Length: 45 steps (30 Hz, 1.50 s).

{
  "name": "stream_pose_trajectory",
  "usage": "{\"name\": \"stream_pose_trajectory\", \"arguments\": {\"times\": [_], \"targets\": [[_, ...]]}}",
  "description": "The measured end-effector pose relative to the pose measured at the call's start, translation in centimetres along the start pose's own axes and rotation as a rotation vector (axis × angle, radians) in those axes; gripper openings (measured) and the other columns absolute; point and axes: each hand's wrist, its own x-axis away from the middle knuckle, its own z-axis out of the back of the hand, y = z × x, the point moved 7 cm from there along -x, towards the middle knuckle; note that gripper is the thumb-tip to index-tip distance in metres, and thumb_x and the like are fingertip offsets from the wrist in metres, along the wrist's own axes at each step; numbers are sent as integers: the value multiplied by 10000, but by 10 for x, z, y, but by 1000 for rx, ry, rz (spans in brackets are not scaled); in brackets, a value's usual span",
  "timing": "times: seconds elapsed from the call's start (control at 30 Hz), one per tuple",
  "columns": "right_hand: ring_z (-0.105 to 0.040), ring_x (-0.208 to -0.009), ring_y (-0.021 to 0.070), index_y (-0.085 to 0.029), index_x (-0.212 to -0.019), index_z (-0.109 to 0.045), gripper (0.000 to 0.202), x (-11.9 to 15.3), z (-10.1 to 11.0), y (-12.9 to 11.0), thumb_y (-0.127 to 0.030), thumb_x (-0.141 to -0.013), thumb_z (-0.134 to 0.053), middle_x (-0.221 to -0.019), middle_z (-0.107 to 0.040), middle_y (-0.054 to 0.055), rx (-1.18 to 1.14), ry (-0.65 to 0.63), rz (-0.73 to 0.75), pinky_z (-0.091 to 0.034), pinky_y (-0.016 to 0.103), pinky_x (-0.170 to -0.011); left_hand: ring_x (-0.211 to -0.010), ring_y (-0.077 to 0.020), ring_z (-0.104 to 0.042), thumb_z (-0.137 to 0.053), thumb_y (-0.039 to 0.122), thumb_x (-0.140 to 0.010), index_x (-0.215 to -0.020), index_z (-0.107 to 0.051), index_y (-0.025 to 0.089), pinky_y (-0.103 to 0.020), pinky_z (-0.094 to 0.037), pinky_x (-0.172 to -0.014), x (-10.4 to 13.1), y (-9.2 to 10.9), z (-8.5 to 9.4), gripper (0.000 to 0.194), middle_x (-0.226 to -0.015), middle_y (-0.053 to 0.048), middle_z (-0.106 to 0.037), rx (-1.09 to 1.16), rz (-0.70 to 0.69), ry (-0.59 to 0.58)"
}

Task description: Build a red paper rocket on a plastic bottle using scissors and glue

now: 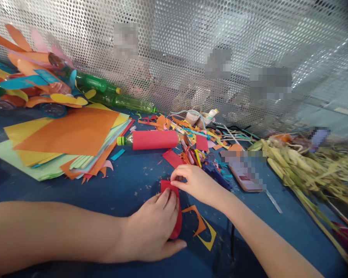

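Head view, left hand: the left hand lies over the red paper strip, bent fingers resting on it, thumb stretched out apart; it is not closed around the strip.
Right hand: the right hand pinches the far end of the strip, thumb and forefinger together at its edge, near the left fingertips.
Red paper strip: under the left fingers, its rounded near end showing beside them, on the blue table.
Orange cutout: the orange cutout lies just right of the gripped strip, touching a yellow cutout.
Wrapped bottle: on its side beyond both hands, the red-wrapped bottle has its yellow-green cap pointing left.
Red paper piece: the red paper piece lies between that bottle and the right hand.
Coloured sheets: the stack of coloured sheets, orange uppermost, is beyond and left of the grip.
Scraps: paper scraps spread beyond the right hand.
Phone: the phone lies right of the right hand, partly pixelated.
Husks: dry husks lie farther right.
Green bottles: two green bottles lie far beyond the left hand, near the perforated screen.
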Motion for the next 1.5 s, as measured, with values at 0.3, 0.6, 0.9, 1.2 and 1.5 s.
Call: {"name": "stream_pose_trajectory", "arguments": {"times": [0.3, 0.6, 0.9, 1.2, 1.5], "targets": [[-559, -719, 119, -180, -754, -627, 52, 0, -4, 0, -175, -792, -592, -752, -614, -2, -13, 23, 42, -410, 241, -681, -1133, -358, -445, -253, 555, -854, -1212, -490, -1, -405, -408, -898, -1, 1, -1, 702, -1223, -242, -501, -5, -1, 3], [-569, -662, 111, -171, -749, -629, 50, -2, -4, 4, -159, -783, -595, -743, -616, 3, -118, -16, -22, -422, 221, -631, -1140, -353, -439, -229, 555, -859, -1225, -473, 4, -411, -399, -902, -1, 0, -3, 706, -1241, -235, -489, -2, 11, -18], [-573, -685, 118, -171, -750, -646, 70, -1, -1, 4, -156, -789, -589, -760, -630, 10, -98, -4, -2, -426, 225, -659, -1141, -365, -434, -225, 552, -860, -1223, -473, -5, -421, -403, -892, -2, 0, -5, 710, -1238, -243, -489, 6, 11, -19], [-576, -763, 138, -170, -756, -651, 94, 0, -2, -1, -161, -809, -574, -790, -643, 21, -7, 6, 66, -428, 250, -726, -1145, -359, -433, -253, 551, -856, -1225, -475, -2, -413, -397, -902, -2, 1, -2, 701, -1241, -241, -488, 10, 7, -25], [-571, -859, 187, -143, -900, -671, 252, 9, -11, -17, -48, -835, -447, -875, -641, 84, 242, -131, 94, -437, 293, -746, -1169, -349, -414, -238, 567, -855, -1253, -443, 7, -409, -389, -917, -1, -1, -5, 717, -1251, -238, -477, 43, 19, -40]]}}
